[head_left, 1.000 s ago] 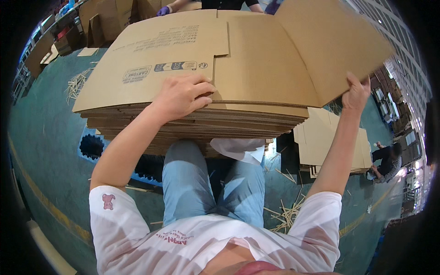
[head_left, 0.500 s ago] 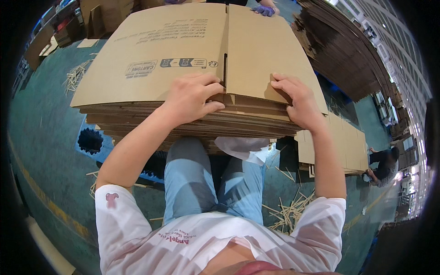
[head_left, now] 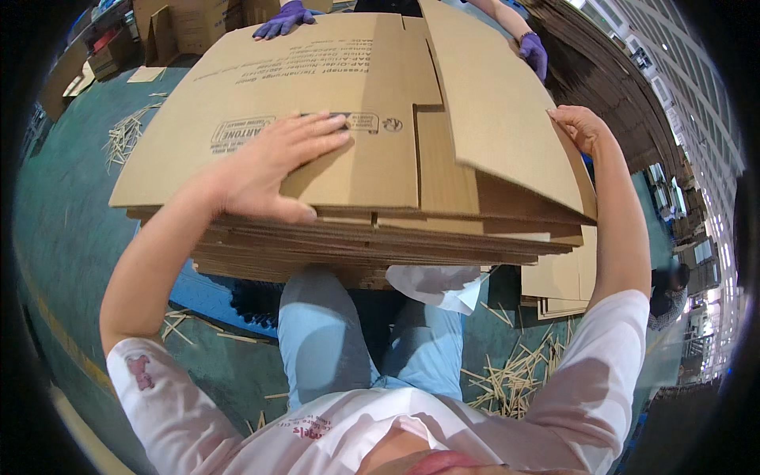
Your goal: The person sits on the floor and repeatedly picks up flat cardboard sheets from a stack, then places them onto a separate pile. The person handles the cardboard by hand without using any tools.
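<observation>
A flat brown carton blank (head_left: 360,170) with dark print tops a thick stack of cardboard (head_left: 340,247) in front of me. My left hand (head_left: 277,162) lies on its printed left panel, fingers stretched out and thumb near the front edge. The narrower right-hand panel (head_left: 507,119) is raised at a slant, with a dark gap under its near edge. At that panel's right edge my right hand (head_left: 584,129) is closed, fingertips pinching the cardboard; its thumb is largely hidden.
Across the stack, a co-worker's purple-gloved hands (head_left: 286,20) touch the far edge. Tall piled cardboard (head_left: 609,87) stands at the right. Thin strips (head_left: 514,380) litter the green floor. A blue pallet (head_left: 214,293) shows below the stack, and white sheeting (head_left: 439,285) hangs by my knees.
My hands have moved apart, the left onto the printed panel, the right out to the edge. The right panel has lifted and shifted right. Both gloved hands now show at the far side.
</observation>
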{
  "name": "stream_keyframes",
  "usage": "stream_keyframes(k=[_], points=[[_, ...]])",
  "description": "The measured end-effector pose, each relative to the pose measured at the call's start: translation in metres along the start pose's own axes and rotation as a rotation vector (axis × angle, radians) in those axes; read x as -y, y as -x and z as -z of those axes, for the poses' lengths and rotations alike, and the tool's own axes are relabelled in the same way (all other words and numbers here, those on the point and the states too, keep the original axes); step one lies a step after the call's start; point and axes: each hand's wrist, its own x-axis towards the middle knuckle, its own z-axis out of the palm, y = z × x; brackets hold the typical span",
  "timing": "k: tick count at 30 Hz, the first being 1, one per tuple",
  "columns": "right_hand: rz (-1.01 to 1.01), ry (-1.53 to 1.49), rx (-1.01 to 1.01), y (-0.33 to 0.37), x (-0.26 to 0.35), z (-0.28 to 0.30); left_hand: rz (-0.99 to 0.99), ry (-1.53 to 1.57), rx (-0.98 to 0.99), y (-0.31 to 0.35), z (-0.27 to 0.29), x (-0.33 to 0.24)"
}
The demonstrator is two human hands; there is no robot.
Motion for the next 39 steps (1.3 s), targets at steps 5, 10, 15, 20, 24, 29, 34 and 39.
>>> stream_keyframes(k=[5, 10, 15, 20, 24, 29, 34, 39], points=[[-0.182, -0.144, -0.074, -0.023, 0.004, -0.009, -0.013, -0.002, -0.017, 0.009, -0.013, -0.009], [-0.138, 0.081, -0.355, -0.029, -0.029, -0.029, -0.015, 0.036, -0.018, 0.012, -0.024, -0.011], [0.058, 0.382, -0.514, -0.030, -0.046, -0.035, 0.003, 0.044, 0.024, 0.014, -0.028, -0.012], [0.098, 0.956, -0.559, -0.042, -0.060, -0.020, -0.001, 0.038, 0.022, 0.015, -0.029, -0.012], [0.064, 1.011, -0.586, -0.043, -0.062, -0.031, 0.007, 0.014, -0.014, 0.020, -0.028, -0.017], [0.029, 0.986, -0.530, -0.053, -0.052, -0.027, 0.013, -0.016, -0.074, 0.019, -0.023, -0.016], [0.027, 0.921, -0.576, -0.033, -0.038, -0.043, 0.064, 0.142, -0.191, -0.001, -0.028, -0.068], [0.043, 0.916, -0.499, -0.029, -0.045, -0.045, 0.168, 0.136, -0.342, -0.029, -0.041, -0.105]])
